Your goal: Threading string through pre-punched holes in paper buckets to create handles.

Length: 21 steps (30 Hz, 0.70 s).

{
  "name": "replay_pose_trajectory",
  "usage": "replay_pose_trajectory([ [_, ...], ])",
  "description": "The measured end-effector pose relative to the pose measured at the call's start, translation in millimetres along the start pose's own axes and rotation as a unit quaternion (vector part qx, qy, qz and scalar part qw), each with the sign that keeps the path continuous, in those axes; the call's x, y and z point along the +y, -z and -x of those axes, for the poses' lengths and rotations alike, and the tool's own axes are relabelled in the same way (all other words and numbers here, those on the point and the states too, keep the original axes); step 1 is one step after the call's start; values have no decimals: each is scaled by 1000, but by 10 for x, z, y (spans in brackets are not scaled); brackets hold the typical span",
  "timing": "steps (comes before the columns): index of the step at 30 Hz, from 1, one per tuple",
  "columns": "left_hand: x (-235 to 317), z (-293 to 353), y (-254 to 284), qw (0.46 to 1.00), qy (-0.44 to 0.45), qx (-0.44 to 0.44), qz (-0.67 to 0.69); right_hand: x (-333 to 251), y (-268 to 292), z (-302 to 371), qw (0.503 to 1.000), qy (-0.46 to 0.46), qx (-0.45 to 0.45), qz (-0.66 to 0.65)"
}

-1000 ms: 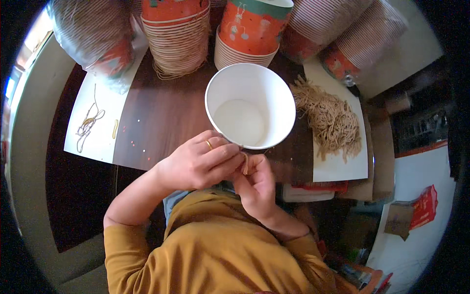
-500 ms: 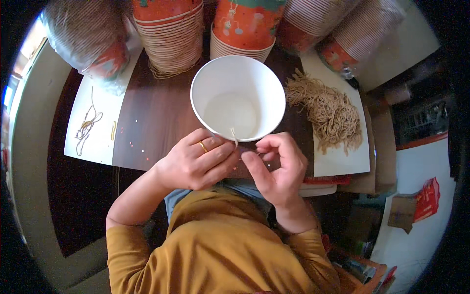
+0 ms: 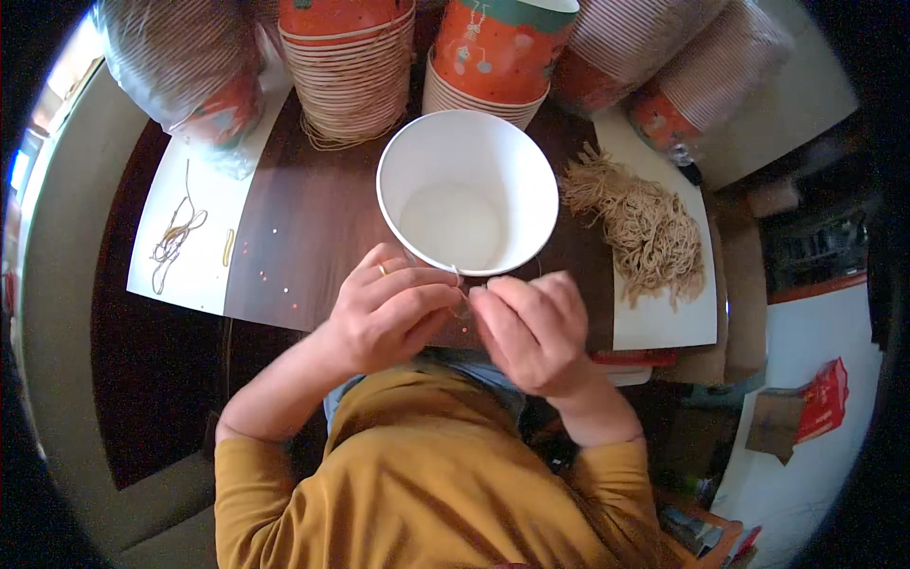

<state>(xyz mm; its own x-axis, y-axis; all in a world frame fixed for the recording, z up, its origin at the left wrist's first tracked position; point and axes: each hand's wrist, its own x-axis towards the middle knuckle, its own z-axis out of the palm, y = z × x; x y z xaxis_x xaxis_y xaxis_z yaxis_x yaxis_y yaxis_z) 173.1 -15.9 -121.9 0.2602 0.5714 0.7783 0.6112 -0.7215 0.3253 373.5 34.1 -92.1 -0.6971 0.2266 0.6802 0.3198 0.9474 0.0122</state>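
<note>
Fingers of left hand [image 3: 389, 313] and right hand [image 3: 531, 327] pinching thin string [image 3: 458, 275] at centre frame, just below white paper cup [image 3: 467, 190] rim.

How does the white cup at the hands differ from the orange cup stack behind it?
The white cup is single, open toward the camera, showing a plain white inside; the orange cup stack holds many nested cups showing patterned orange sides. The left hand and right hand meet at the white cup's rim; the stack is untouched. Both are paper cups.

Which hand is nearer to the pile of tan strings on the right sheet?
Right. The right hand lies just beside the pile of tan strings; the left hand is farther away, beyond the white paper bucket.
</note>
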Motion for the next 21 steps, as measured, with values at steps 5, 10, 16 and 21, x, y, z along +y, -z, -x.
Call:
replay_pose_trajectory([
  [5,171,94,-166,989,112,89,-47,-187,-343,124,985,-155,63,-38],
  [10,202,100,-239,965,176,179,-82,-255,-476,49,957,-252,56,-130],
  [16,203,185,-246,955,180,190,-139,-282,-600,-33,924,-305,78,-220],
  [21,168,147,-126,938,154,151,-271,-290,-655,-56,913,-310,79,-252],
])
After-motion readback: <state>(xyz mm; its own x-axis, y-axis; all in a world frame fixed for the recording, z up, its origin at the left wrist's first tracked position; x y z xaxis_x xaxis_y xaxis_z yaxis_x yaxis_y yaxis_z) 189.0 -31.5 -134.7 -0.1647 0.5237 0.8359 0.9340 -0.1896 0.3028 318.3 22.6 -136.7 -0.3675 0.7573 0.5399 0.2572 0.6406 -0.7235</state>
